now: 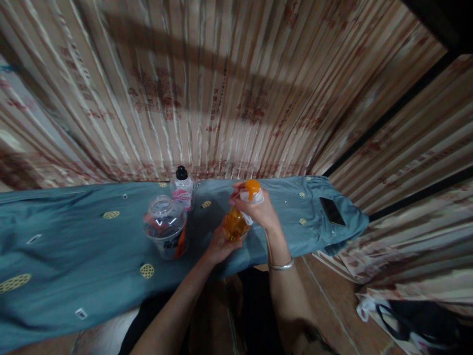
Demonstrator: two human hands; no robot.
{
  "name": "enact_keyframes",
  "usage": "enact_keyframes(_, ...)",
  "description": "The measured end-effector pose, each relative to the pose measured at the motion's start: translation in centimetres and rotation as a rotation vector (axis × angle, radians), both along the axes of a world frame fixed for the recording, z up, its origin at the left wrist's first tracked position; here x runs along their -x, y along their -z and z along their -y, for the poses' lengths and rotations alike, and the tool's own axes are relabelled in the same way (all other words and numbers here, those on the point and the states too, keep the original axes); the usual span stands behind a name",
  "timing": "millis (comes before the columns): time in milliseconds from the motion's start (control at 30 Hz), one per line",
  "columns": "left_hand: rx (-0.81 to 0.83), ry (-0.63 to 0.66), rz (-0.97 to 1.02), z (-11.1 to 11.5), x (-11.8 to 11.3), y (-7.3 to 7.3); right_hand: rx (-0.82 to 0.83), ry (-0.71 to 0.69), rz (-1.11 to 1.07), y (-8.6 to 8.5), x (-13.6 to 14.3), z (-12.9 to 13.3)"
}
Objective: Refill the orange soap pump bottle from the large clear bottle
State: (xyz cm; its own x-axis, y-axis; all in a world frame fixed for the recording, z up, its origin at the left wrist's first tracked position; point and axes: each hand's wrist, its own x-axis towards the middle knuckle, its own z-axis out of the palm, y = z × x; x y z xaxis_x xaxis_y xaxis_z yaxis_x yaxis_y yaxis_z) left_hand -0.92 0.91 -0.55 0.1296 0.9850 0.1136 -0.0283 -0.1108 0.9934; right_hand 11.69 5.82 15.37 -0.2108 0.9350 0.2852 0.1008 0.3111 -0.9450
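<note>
A clear bottle of amber liquid [235,224] with an orange pump top [253,186] is held over the cloth, slightly tilted. My left hand [221,242] wraps round its lower part from the left and below. My right hand [261,209] closes round the upper part, where something white shows just under the orange top. To the left stands a clear plastic cup [168,234] with a domed lid and dark and orange print. Behind that cup is a clear bottle [183,190] with a black cap and pink label.
A blue-green cloth with yellow patterns [121,241] covers the long surface. A dark phone [332,211] lies near its right end. Patterned curtains [221,88] hang behind and to the right. A black bag [417,320] rests at the lower right.
</note>
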Motion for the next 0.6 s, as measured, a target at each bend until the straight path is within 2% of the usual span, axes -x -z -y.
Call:
enact_keyframes(133,-0.025,0.0,-0.039,0.0,0.2,-0.2,-0.065,0.208,-0.04,3.9,0.1,1.4)
enact_keyframes(233,-0.041,-0.012,-0.067,0.0,0.5,-0.5,-0.104,0.306,-0.126,7.5,0.2,2.6)
enact_keyframes(367,-0.049,-0.02,-0.089,-0.1,0.7,-1.0,0.042,0.432,-0.208,11.5,0.5,3.6)
enact_keyframes(467,-0.057,-0.019,-0.079,0.0,0.4,-1.3,0.079,0.448,-0.217,11.9,0.2,3.7)
enact_keyframes(533,-0.059,-0.028,-0.065,0.1,0.2,-1.6,0.06,0.453,-0.219,10.6,-0.1,3.3)
enact_keyframes(600,-0.063,-0.039,-0.049,0.2,0.0,-1.7,0.015,0.449,-0.214,8.7,-0.2,2.6)
